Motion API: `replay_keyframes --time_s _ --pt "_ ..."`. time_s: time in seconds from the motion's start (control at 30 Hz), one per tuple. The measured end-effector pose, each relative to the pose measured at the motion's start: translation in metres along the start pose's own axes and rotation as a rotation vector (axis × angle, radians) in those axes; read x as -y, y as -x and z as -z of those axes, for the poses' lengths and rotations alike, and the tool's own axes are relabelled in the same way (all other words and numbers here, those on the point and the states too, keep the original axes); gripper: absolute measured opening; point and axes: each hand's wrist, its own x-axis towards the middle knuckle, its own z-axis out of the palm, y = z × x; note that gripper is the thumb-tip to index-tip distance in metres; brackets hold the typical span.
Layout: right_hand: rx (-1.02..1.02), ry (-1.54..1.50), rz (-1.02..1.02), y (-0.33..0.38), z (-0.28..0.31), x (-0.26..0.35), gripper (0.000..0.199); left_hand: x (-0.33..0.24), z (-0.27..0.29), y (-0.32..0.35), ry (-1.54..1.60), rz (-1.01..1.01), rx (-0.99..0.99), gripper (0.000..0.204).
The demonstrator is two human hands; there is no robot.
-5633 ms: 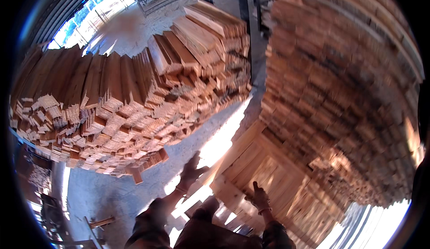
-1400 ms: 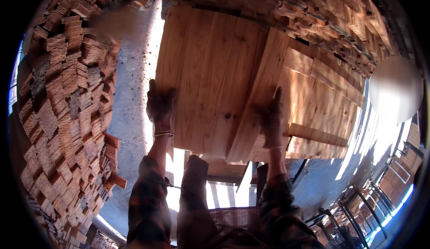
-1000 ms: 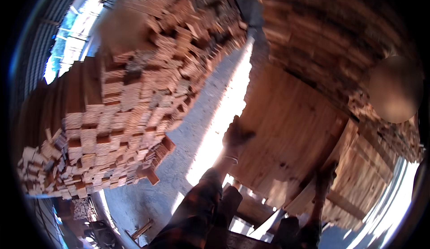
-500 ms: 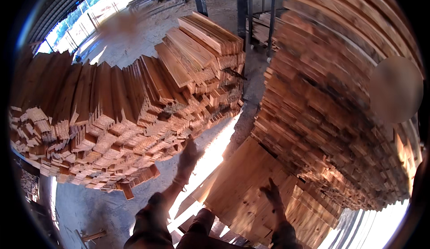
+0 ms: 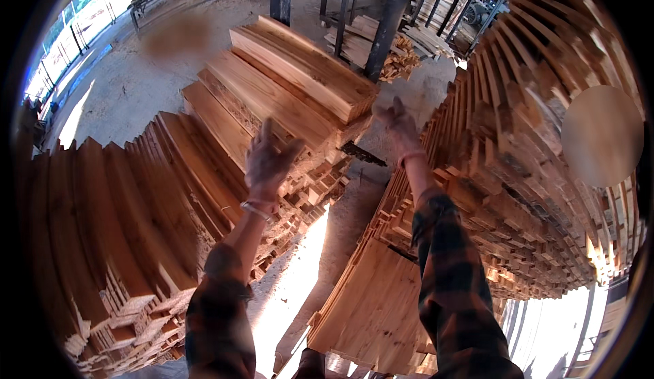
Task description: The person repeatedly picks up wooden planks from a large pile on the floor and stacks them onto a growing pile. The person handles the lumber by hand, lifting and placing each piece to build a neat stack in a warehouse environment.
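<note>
The flat stack of pale boards (image 5: 371, 304) lies low in front of you, between your forearms, leaning against the foot of the tall plank pile (image 5: 531, 140) on your right. Judge these boards stiff, rough-sawn and fairly heavy for their length; they will not bend, but dry faces may slide over one another and edges may splinter. Take hold along the long edges, one hand per side, near the middle of the length, so the board stays level.

Your left hand (image 5: 267, 161) is raised with fingers spread wide and holds nothing. Your right hand (image 5: 397, 123) is also lifted, open and empty, just beside the tall pile's board ends.

On your left stands a large stack of cut planks (image 5: 136, 215), topped by thicker boards (image 5: 300, 79). A sunlit strip of concrete floor (image 5: 300, 277) runs between the piles. Steel posts (image 5: 388, 18) rise beyond.
</note>
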Motion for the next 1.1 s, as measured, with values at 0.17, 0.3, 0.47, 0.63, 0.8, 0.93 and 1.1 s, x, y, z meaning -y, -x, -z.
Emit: replay_keyframes --time_s 0.17,0.3,0.47,0.63,0.8,0.93,1.1 --pt "-0.024 -0.552 0.104 -0.082 0.018 -0.056 0.077 -0.033 -0.069 -0.028 -0.067 0.055 -0.082 0.092" --pt "-0.117 -0.087 -0.091 -0.063 -0.047 0.009 0.058 -0.018 -0.053 -0.035 -0.003 0.011 -0.227 0.089" --pt "-0.085 -0.073 -0.056 -0.069 -0.024 -0.002 0.041 -0.043 -0.062 -0.051 0.492 -0.213 -0.36 0.087" --pt "-0.147 0.14 0.279 -0.099 -0.017 -0.044 0.032 -0.051 -0.109 -0.072 0.604 -0.271 -0.401 0.102" --pt "-0.242 0.008 -0.032 -0.101 -0.011 -0.039 0.038 -0.05 -0.112 -0.072 0.321 -0.343 -0.233 0.114" --pt "-0.153 0.351 -0.056 -0.092 -0.021 0.013 0.038 -0.049 -0.09 -0.079 0.493 -0.422 -0.331 0.109" --pt "-0.262 0.004 0.002 -0.085 -0.022 -0.017 0.047 -0.064 -0.117 -0.081 0.355 -0.343 -0.373 0.112"
